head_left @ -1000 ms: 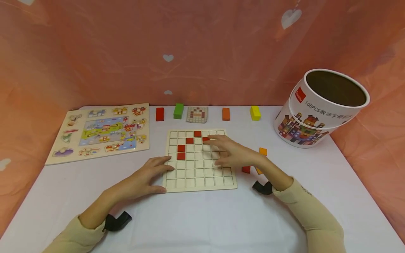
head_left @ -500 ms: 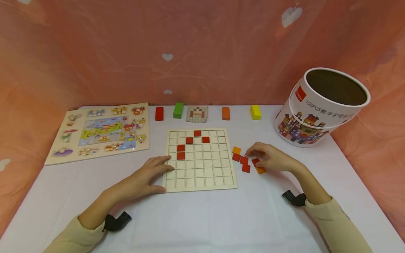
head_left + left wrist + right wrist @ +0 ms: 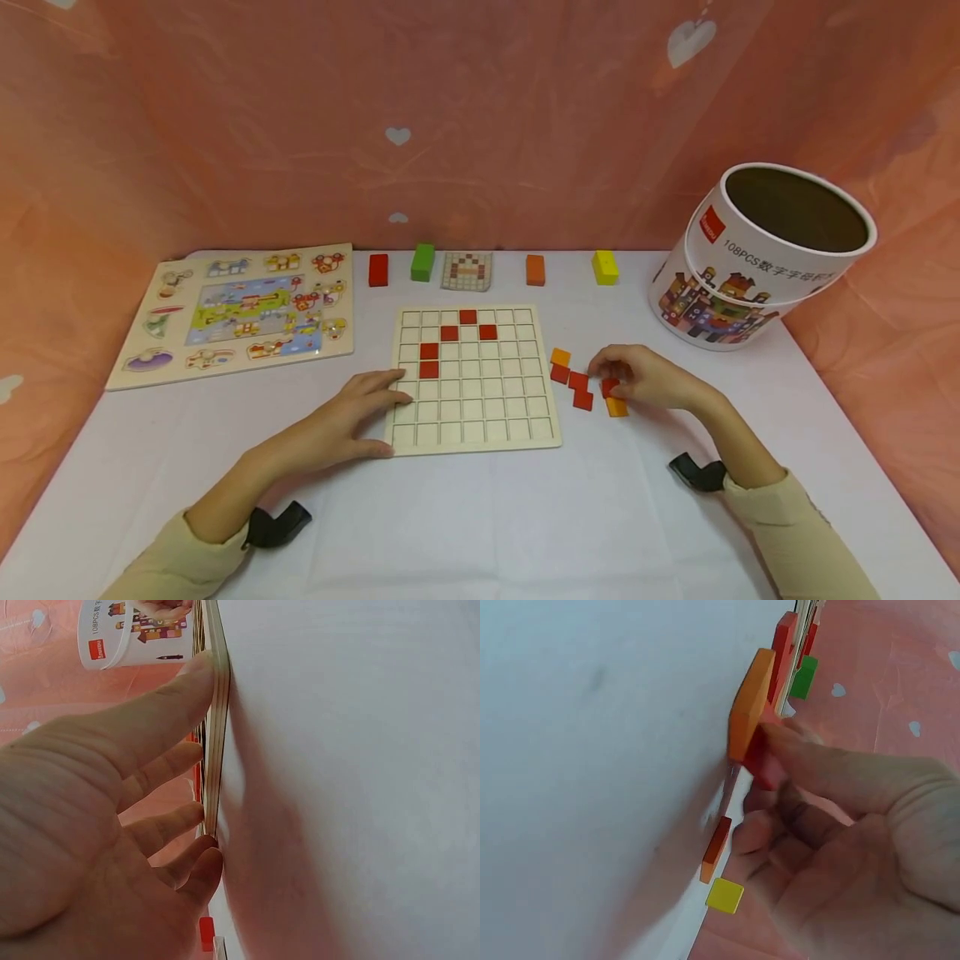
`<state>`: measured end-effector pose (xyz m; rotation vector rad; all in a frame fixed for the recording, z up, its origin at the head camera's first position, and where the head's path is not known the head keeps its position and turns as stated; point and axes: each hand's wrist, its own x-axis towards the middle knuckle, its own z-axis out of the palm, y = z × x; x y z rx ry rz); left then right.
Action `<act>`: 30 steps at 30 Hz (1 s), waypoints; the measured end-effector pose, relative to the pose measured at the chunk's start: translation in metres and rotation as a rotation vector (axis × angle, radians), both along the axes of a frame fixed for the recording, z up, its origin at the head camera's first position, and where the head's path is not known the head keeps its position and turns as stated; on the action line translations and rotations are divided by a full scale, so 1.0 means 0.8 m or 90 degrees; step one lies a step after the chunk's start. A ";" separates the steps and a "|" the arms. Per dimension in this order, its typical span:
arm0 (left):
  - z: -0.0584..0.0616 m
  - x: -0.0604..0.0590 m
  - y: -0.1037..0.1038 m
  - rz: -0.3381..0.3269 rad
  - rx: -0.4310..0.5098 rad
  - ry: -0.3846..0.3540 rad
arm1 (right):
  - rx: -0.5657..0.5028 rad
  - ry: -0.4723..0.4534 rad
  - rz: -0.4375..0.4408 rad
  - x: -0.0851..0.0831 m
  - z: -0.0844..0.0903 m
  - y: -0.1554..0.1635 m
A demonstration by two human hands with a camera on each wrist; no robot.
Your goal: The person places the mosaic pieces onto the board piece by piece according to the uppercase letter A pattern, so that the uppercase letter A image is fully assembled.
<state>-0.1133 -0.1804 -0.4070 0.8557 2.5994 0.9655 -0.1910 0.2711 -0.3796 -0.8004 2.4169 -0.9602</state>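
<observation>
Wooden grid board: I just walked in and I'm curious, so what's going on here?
A person's left hand rests at the left edge of the wooden grid board, while the right hand appears to pinch a red tile beside the loose red and orange tiles right of the board. Five red squares show in the grid, and a small pattern card lies behind it.

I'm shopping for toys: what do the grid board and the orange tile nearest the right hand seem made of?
The grid board looks like matte plywood, its edge showing layers. The orange tile could be painted wood or plastic: smooth, evenly coloured.
</observation>
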 end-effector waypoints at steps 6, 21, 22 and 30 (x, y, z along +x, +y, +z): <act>0.001 -0.001 -0.001 -0.001 -0.001 0.007 | -0.025 0.005 -0.004 -0.012 0.004 -0.017; -0.001 -0.001 -0.002 0.007 -0.007 -0.006 | -0.110 0.001 0.172 -0.040 0.011 -0.202; -0.001 -0.001 -0.002 0.006 -0.006 -0.005 | -0.105 -0.002 0.177 -0.040 0.009 -0.214; -0.003 -0.001 -0.001 0.001 0.001 0.000 | -0.058 -0.006 0.192 -0.027 0.002 -0.263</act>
